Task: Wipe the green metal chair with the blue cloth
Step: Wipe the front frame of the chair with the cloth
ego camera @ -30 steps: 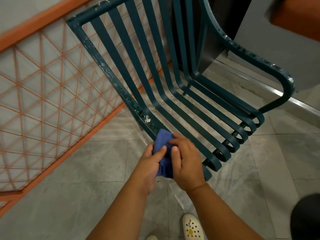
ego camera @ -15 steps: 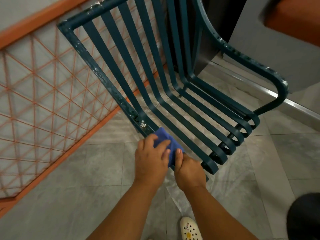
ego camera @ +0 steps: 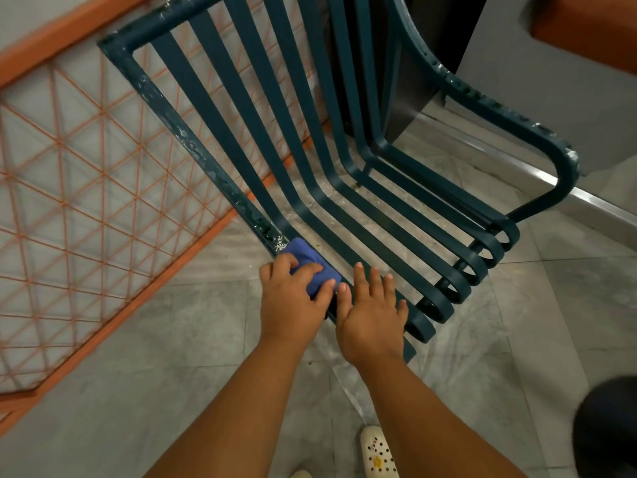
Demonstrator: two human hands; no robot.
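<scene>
The green metal chair point(ego camera: 310, 139) fills the middle of the head view, its slats running from the backrest down to curled front ends. A folded blue cloth point(ego camera: 312, 262) lies on the chair's left side rail near the front corner. My left hand point(ego camera: 293, 298) covers the cloth with curled fingers and grips it against the rail. Just to the right, my right hand point(ego camera: 374, 313) is spread flat with straight fingers over the nearest slats, apart from the cloth.
An orange lattice railing point(ego camera: 79, 188) stands behind and left of the chair. A dark grey wall with a metal skirting strip point(ego camera: 593, 201) runs on the right. Grey floor tiles lie below; my white clog point(ego camera: 377, 451) shows at the bottom.
My right hand has let go of the cloth and opened flat over the slats. My left hand now holds the cloth alone on the left rail.
</scene>
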